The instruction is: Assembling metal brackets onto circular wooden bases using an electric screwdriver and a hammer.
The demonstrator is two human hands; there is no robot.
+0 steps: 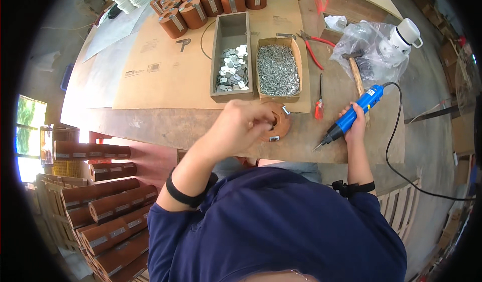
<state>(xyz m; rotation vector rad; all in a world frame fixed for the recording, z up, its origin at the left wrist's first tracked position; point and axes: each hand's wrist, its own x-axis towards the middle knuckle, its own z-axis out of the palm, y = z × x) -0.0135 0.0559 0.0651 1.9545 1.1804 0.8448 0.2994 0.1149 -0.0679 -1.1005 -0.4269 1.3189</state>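
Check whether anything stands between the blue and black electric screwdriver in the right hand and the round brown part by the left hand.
Between the electric screwdriver in the right hand and the brown part, nothing visible stands in the way; the left hand partly covers the part's left side.

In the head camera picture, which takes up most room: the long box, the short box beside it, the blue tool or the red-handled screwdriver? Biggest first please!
1. Long box
2. Short box
3. Blue tool
4. Red-handled screwdriver, easily smallest
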